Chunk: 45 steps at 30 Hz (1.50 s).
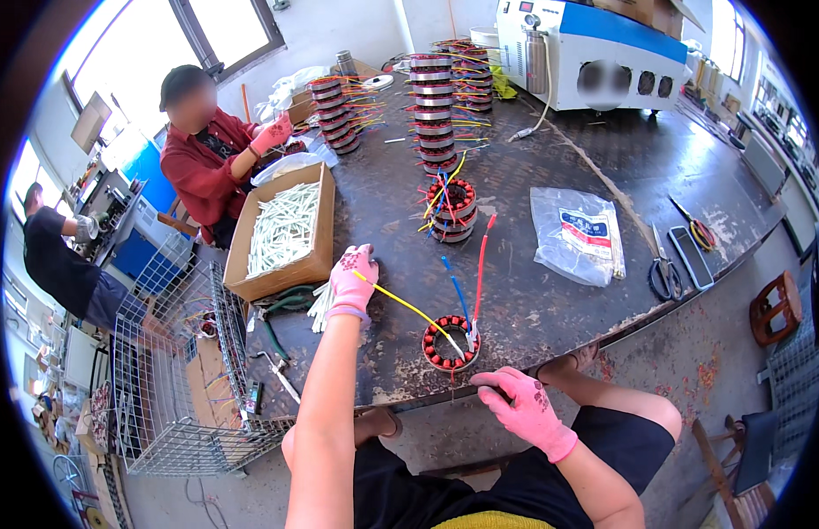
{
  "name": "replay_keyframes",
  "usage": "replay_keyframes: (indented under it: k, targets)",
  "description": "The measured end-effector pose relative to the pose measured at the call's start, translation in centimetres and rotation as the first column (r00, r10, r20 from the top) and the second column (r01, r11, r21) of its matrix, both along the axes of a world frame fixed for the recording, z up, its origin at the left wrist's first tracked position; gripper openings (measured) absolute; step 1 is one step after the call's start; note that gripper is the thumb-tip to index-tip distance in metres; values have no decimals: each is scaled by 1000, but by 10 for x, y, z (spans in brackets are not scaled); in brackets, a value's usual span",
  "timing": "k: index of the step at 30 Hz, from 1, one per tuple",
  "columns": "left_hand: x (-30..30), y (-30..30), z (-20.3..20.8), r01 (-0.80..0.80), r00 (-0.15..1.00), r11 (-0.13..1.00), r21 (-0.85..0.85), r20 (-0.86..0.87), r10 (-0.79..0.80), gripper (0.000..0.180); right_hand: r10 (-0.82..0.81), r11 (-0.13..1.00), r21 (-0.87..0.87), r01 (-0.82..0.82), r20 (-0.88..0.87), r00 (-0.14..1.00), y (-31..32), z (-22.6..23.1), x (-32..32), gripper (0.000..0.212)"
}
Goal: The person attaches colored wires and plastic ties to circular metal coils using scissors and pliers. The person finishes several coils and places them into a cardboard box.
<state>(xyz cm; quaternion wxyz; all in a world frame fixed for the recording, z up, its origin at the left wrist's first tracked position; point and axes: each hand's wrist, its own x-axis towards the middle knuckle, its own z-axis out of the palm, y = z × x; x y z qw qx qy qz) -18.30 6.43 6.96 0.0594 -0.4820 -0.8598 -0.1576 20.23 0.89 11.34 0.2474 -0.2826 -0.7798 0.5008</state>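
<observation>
A ring-shaped motor stator [433,354] with red windings lies near the table's front edge. Long yellow [396,299], blue [456,286] and red [483,269] wires rise from it, with pale sleeves low on them. My left hand [353,280], in a pink glove, is beyond the stator to its left. The yellow wire's tip overlaps the glove's back, and the fingertips are hidden. Just right of the stator is my gloved right hand [526,407], its index finger and thumb pointing at the ring with nothing visible between them. White sleeves [321,306] lie by my left wrist.
A cardboard box [320,254] of white sleeves stands left, beside green-handled pliers [289,300]. Stacked stators [432,115] stand farther back. Rightward lie a plastic bag [559,231], scissors [663,275] and a phone [690,257]. A co-worker [202,163] works across the corner; a wire cart [176,388] stands left.
</observation>
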Motion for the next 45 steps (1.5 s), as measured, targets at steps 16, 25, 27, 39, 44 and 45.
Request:
replay_keyframes:
  k: [16, 25, 27, 39, 44, 45]
  targets:
    - [-28, -39, 43, 57, 883, 957, 283, 433, -180, 13, 80, 997, 1, -80, -58, 995, -18, 8, -2, 21]
    - [45, -89, 84, -133, 537, 820, 557, 736, -412, 13, 41, 999, -8, -43, -169, 985, -39, 22, -20, 24]
    - [102, -124, 83, -39, 356, 864, 501, 815, -457, 14, 20, 997, -70, -35, -205, 979, -39, 13, -28, 27]
    - [166, -158, 59, 407, 641, 796, 448, 480, -598, 29, -29, 568, -823, -16, -40, 999, -59, -45, 2, 28]
    - [151, -133, 38, 713, 643, 637, 293, 89, -760, 40, -90, 560, -828, 0, -61, 994, -69, -64, -15, 28]
    - [150, -131, 35, 726, 629, 630, 276, 104, -771, 42, -95, 564, -826, -2, -67, 993, -70, -65, -17, 28]
